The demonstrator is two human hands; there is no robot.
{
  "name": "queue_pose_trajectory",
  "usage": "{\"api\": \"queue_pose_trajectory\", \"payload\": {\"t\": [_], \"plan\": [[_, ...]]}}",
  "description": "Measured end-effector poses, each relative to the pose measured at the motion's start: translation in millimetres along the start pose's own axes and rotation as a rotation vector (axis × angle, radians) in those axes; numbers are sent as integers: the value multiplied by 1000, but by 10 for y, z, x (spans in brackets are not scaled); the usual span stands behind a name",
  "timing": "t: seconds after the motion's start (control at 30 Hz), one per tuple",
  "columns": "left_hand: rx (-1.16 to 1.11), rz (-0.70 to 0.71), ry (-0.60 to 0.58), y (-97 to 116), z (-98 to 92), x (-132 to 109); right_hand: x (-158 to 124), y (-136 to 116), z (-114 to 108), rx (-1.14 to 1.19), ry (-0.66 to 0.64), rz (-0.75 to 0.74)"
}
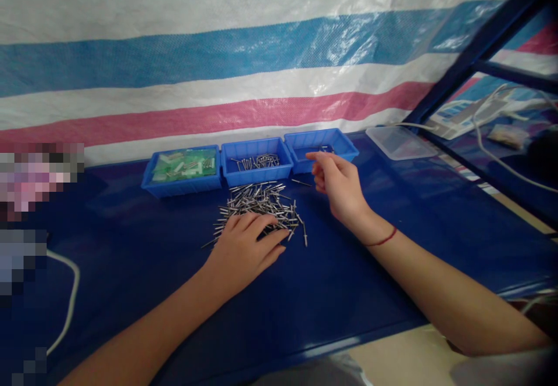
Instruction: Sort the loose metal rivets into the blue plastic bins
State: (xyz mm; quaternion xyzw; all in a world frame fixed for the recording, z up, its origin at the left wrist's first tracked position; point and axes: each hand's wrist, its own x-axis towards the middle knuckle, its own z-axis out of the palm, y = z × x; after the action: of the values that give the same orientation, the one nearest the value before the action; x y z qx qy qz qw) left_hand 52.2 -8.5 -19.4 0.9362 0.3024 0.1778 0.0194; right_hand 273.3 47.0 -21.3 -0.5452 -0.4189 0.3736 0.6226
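A heap of silver blind rivets (257, 200) lies on the dark blue table. My left hand (246, 240) rests palm down on the near side of the heap, fingers spread and touching the rivets. To the right, my right hand (340, 185) is raised in front of the right blue bin (300, 142), its fingers curled and the index finger bent forward. Whatever those fingers may hold is hidden. A few rivets show inside that bin. More rivets lie in the middle blue bin (257, 173), and a stray rivet (301, 182) sits between heap and right hand.
The left blue bin (183, 187) holds a green-tinted bag of small parts. A clear plastic lid (399, 143) lies at the back right, near a white cable and a dark metal frame (444, 92). A striped sheet (218, 60) hangs behind. Another cable (74, 293) curves at left.
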Motion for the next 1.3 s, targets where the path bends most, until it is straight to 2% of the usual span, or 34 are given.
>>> {"api": "queue_pose_trajectory", "payload": {"t": [0.2,0.37,0.57,0.73,0.97,1.17,1.3], "plan": [[68,11,7,-19,57,-10,-266,-46,111,-189,-217,-149],[90,18,19,-54,74,-33,-372,-44,148,-276,-332,-233],[113,-10,34,-43,64,-19,-412,-12,154,-319,-397,-268],[80,-14,3,-47,38,-14,-435,-39,158,-352,-428,-299],[-85,-105,176,-131,-22,-14,-494,-98,151,-382,-617,-434],[-188,-208,246,-166,-26,1,-527,-123,164,-398,-641,-474],[-193,-218,263,-151,-36,-4,-538,-135,177,-361,-635,-509]]}}
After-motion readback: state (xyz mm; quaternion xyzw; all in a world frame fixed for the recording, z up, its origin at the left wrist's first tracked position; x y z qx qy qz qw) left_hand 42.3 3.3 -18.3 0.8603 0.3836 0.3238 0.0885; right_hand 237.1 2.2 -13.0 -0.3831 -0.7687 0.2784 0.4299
